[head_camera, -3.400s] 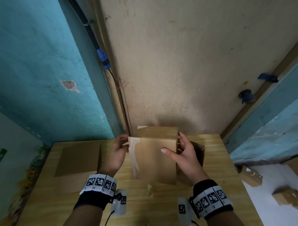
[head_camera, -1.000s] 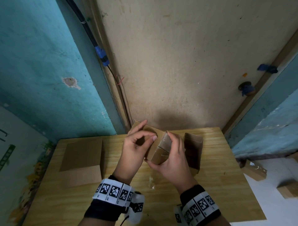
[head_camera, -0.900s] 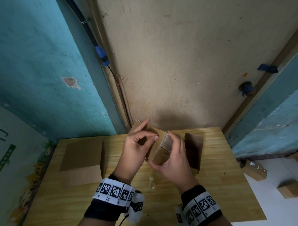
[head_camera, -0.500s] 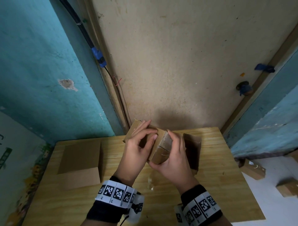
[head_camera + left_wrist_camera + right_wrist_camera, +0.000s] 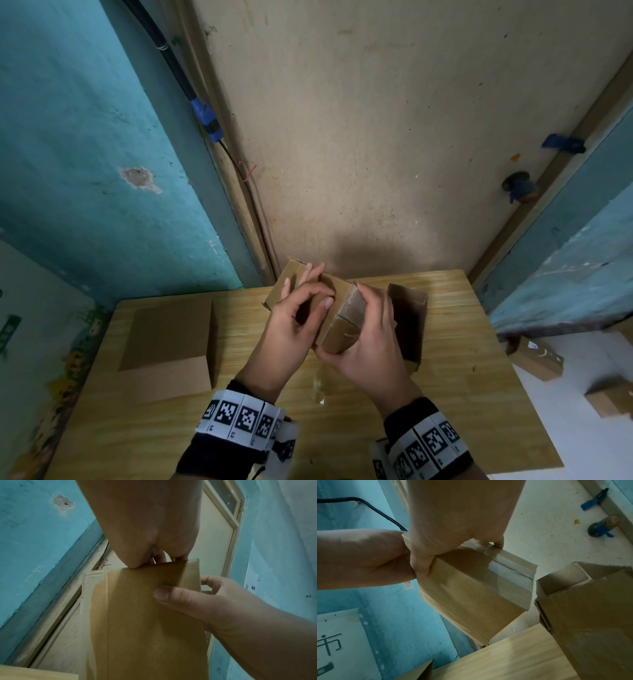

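Both hands hold a small brown cardboard box (image 5: 337, 310) tilted above the back of the wooden table (image 5: 462, 394); its taped end faces me. My left hand (image 5: 305, 294) grips its left side, fingers curled over the far top edge and thumb on the near face. My right hand (image 5: 366, 325) wraps the right end from below. In the left wrist view the box (image 5: 145, 622) fills the middle, with the right thumb (image 5: 178, 597) pressed on its face. The right wrist view shows clear tape along the seam of the box (image 5: 471, 588), and my left hand (image 5: 359, 561) beside it.
A closed cardboard box (image 5: 168, 339) lies flat on the table's left. An open-topped box (image 5: 411, 318) stands just behind my right hand, also close in the right wrist view (image 5: 590, 615). More boxes (image 5: 537, 359) lie on the floor at the right. A beige door (image 5: 376, 137) rises right behind the table.
Since 3.4 s ago the box has been turned from upright, broad face towards me, to tilted with its taped end towards me. Over the last second the hands have barely shifted.
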`<action>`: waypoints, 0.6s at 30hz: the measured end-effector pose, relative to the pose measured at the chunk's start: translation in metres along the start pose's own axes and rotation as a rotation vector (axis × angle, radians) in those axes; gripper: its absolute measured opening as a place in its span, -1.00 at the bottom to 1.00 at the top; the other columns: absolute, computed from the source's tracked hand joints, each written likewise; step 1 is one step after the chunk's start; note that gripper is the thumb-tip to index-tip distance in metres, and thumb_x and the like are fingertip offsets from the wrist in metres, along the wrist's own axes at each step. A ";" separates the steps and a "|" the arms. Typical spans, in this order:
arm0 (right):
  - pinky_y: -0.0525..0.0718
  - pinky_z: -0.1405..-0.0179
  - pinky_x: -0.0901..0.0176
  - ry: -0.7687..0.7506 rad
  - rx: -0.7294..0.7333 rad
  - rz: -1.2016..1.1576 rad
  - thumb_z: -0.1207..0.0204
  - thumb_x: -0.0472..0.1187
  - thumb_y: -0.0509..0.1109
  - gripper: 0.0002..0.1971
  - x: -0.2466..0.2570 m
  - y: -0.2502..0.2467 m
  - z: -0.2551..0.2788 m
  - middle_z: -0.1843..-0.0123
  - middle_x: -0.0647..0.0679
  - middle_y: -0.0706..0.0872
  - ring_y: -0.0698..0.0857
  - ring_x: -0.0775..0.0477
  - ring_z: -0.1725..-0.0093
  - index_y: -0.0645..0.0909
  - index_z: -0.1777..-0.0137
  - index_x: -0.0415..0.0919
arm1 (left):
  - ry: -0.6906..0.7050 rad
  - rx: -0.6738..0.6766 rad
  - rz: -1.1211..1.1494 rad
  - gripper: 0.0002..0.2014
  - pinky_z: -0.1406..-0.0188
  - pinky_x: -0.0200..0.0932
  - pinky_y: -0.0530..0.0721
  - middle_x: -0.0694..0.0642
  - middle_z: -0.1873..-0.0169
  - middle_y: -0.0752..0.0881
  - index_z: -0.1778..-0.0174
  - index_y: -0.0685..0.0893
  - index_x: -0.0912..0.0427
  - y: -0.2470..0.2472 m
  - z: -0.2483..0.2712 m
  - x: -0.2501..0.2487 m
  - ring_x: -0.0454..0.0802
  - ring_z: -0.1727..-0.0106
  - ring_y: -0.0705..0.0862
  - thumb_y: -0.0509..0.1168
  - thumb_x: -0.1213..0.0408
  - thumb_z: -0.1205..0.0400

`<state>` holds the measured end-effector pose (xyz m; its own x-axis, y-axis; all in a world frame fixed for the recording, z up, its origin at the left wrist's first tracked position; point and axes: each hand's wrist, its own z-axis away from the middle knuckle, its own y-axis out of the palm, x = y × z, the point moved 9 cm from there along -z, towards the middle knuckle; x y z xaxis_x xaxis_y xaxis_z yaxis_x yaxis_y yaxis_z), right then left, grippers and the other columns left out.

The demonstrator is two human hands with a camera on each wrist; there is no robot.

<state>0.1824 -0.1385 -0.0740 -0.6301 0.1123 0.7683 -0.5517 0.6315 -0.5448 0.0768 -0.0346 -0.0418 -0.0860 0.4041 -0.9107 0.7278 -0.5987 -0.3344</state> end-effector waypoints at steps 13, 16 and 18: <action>0.42 -0.31 0.64 0.000 -0.032 -0.061 -0.15 0.20 0.73 0.07 -0.002 0.003 0.002 -0.41 0.04 0.40 0.44 0.05 -0.43 0.24 -0.60 -0.06 | -0.050 0.110 -0.016 -0.94 -0.77 -0.24 -0.16 -0.03 -0.71 0.35 -0.05 0.74 0.09 0.006 -0.010 0.003 -0.35 -0.77 0.13 0.36 0.31 -0.74; 0.50 -0.31 0.41 -0.007 -0.037 -0.040 -0.16 0.21 0.71 0.06 -0.003 0.004 0.003 -0.41 0.03 0.40 0.47 -0.01 -0.42 0.24 -0.58 -0.06 | -0.061 0.143 -0.044 -0.91 -0.77 -0.16 -0.20 0.00 -0.74 0.29 0.00 0.72 0.08 0.010 -0.012 0.003 -0.32 -0.79 0.04 0.33 0.33 -0.76; 0.45 -0.30 0.53 0.000 -0.033 -0.033 -0.16 0.19 0.73 0.07 -0.005 0.005 0.003 -0.41 0.10 0.36 0.45 0.04 -0.42 0.23 -0.59 -0.05 | -0.073 0.153 -0.079 -0.90 -0.78 -0.19 -0.21 -0.04 -0.74 0.24 0.01 0.69 0.08 0.012 -0.013 0.004 -0.31 -0.80 0.00 0.30 0.32 -0.78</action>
<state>0.1813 -0.1379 -0.0812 -0.6116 0.0912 0.7859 -0.5538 0.6601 -0.5075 0.0937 -0.0312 -0.0466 -0.1918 0.4063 -0.8934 0.6050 -0.6678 -0.4336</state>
